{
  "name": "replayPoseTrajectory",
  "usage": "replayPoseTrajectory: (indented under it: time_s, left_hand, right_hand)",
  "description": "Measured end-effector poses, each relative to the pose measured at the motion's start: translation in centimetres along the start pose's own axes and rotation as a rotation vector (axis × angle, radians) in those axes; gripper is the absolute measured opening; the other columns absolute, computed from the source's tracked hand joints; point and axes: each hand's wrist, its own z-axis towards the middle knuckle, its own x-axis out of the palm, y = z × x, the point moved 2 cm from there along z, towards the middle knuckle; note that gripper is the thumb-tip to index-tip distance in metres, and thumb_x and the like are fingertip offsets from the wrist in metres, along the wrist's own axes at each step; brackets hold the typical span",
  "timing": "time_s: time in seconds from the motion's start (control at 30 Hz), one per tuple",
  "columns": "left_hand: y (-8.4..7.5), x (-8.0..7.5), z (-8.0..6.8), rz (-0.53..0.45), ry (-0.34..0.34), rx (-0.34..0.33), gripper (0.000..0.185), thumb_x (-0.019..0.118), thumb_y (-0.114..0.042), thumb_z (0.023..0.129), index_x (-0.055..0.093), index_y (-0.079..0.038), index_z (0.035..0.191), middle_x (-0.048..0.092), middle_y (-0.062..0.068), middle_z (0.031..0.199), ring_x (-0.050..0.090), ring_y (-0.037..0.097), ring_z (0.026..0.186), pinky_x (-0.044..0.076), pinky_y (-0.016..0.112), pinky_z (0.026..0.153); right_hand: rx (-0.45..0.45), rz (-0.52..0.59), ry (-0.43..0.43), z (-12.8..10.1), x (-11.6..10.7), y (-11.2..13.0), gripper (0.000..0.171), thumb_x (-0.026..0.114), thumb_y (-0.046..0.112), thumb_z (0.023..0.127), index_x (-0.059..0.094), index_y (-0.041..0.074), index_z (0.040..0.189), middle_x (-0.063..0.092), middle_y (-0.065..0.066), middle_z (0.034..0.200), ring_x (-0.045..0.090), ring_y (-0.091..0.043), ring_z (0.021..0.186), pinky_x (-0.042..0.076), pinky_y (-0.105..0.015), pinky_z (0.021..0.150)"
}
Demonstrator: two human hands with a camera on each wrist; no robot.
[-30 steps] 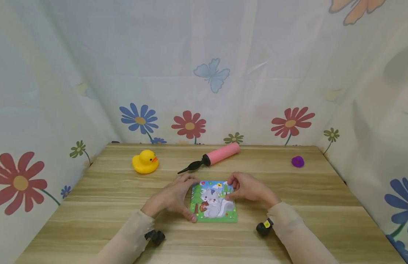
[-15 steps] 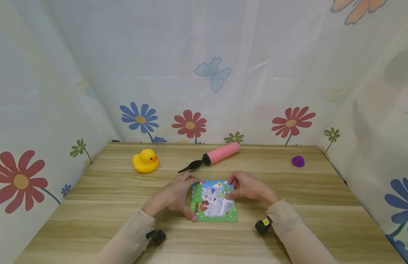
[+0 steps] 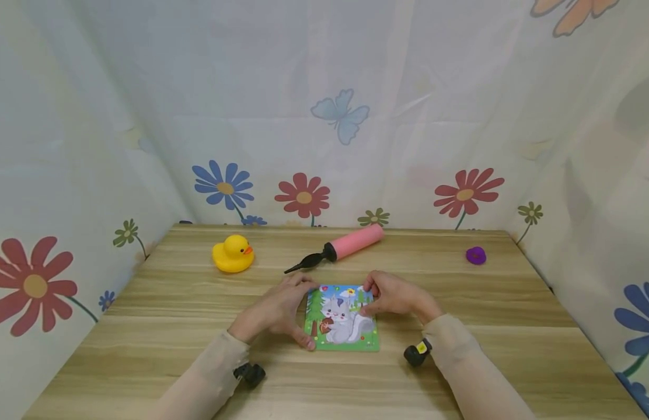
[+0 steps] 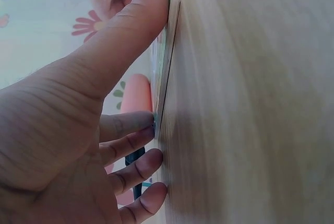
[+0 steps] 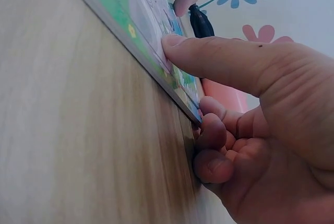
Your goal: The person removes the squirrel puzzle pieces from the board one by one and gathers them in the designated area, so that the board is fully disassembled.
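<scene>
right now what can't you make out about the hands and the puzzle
- Square squirrel picture puzzle board: left and right edges hidden under both hands in the head view.
- Small purple object: too small in the head view to identify.
- Left hand: wrist view blurred, and the puzzle shows only edge-on.
- Right hand: its curled fingertips hide the board's corner.

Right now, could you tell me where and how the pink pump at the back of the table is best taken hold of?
Grip the pink pump round the middle of its pink barrel, coming down from above with fingers across its width. It lies flat and slantwise on the table, and the barrel looks thick and even, while the black nozzle tapers thin. Nothing touches it, so both long sides appear free.
</scene>
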Motion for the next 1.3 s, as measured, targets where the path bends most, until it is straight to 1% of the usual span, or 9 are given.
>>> replayPoseTrajectory:
  time_s: [0.23, 0.37, 0.53, 0.63, 0.73, 0.87, 1.1, 1.3]
  left_hand:
    - [0.0, 0.0, 0.0, 0.0, 0.001, -0.002, 0.132, 0.108, -0.062, 0.06, 0.05, -0.011, 0.167, 0.04, 0.013, 0.173, 0.037, 0.038, 0.158, 0.038, 0.063, 0.128]
    - [0.0, 0.0, 0.0, 0.003, 0.0, -0.005, 0.131, 0.108, -0.062, 0.06, 0.05, -0.011, 0.167, 0.041, 0.012, 0.172, 0.037, 0.038, 0.158, 0.038, 0.063, 0.128]
    - [0.0, 0.0, -0.1, -0.003, 0.002, -0.011, 0.131, 0.108, -0.061, 0.06, 0.05, -0.012, 0.167, 0.04, 0.011, 0.173, 0.037, 0.037, 0.158, 0.037, 0.062, 0.129]
    - [0.0, 0.1, -0.1, 0.003, 0.005, -0.012, 0.131, 0.107, -0.062, 0.061, 0.049, -0.013, 0.167, 0.04, 0.011, 0.173, 0.037, 0.036, 0.158, 0.037, 0.062, 0.129]
    - [0.0, 0.1, 0.0, 0.01, 0.007, -0.012, 0.131, 0.107, -0.063, 0.061, 0.049, -0.013, 0.167, 0.04, 0.01, 0.173, 0.037, 0.036, 0.158, 0.037, 0.061, 0.129]
    - [0.0, 0.0, 0.0, 0.01, 0.01, -0.014, 0.132, 0.106, -0.064, 0.061, 0.048, -0.014, 0.168, 0.039, 0.009, 0.173, 0.037, 0.035, 0.158, 0.037, 0.06, 0.129]
    - [0.1, 0.1, 0.0, 0.002, 0.014, -0.021, 0.133, 0.107, -0.063, 0.061, 0.047, -0.014, 0.168, 0.038, 0.01, 0.174, 0.036, 0.035, 0.159, 0.037, 0.06, 0.13]
    - [0.1, 0.1, 0.1, 0.005, 0.01, -0.019, 0.131, 0.107, -0.063, 0.06, 0.049, -0.014, 0.167, 0.039, 0.008, 0.173, 0.036, 0.035, 0.159, 0.036, 0.06, 0.13]
  right_hand:
    - [0.016, 0.003, -0.005, -0.1, 0.0, 0.1, 0.048, 0.096, 0.019, 0.091, 0.061, 0.003, 0.119, 0.057, -0.008, 0.103, 0.053, -0.021, 0.097, 0.047, -0.035, 0.087]
    - [0.034, 0.026, -0.011, -0.1, 0.1, 0.1, 0.048, 0.096, 0.018, 0.09, 0.06, 0.003, 0.119, 0.056, -0.009, 0.104, 0.052, -0.021, 0.097, 0.046, -0.035, 0.086]
    - [0.047, 0.071, -0.03, -0.1, 0.1, 0.1, 0.05, 0.098, 0.015, 0.087, 0.06, 0.003, 0.117, 0.056, -0.01, 0.104, 0.052, -0.022, 0.096, 0.046, -0.035, 0.085]
    - [0.049, 0.09, -0.045, 0.0, 0.2, 0.1, 0.051, 0.1, 0.014, 0.084, 0.061, 0.003, 0.116, 0.058, -0.01, 0.104, 0.053, -0.022, 0.097, 0.047, -0.035, 0.086]
    - [0.051, 0.075, -0.067, 0.0, 0.1, 0.2, 0.053, 0.102, 0.014, 0.08, 0.064, 0.003, 0.115, 0.062, -0.009, 0.105, 0.057, -0.021, 0.097, 0.051, -0.035, 0.087]
    - [0.073, 0.035, -0.097, 0.0, 0.0, 0.6, 0.053, 0.104, 0.016, 0.077, 0.066, 0.005, 0.113, 0.067, -0.007, 0.105, 0.061, -0.02, 0.096, 0.055, -0.036, 0.089]
    - [0.099, -0.029, -0.127, -0.1, -0.3, 1.4, 0.048, 0.104, 0.016, 0.077, 0.07, 0.006, 0.109, 0.069, -0.006, 0.101, 0.062, -0.02, 0.092, 0.056, -0.036, 0.086]
    - [0.106, -0.017, -0.134, -0.2, -0.3, 1.4, 0.046, 0.104, 0.014, 0.078, 0.07, 0.005, 0.109, 0.069, -0.006, 0.1, 0.063, -0.019, 0.091, 0.057, -0.034, 0.083]
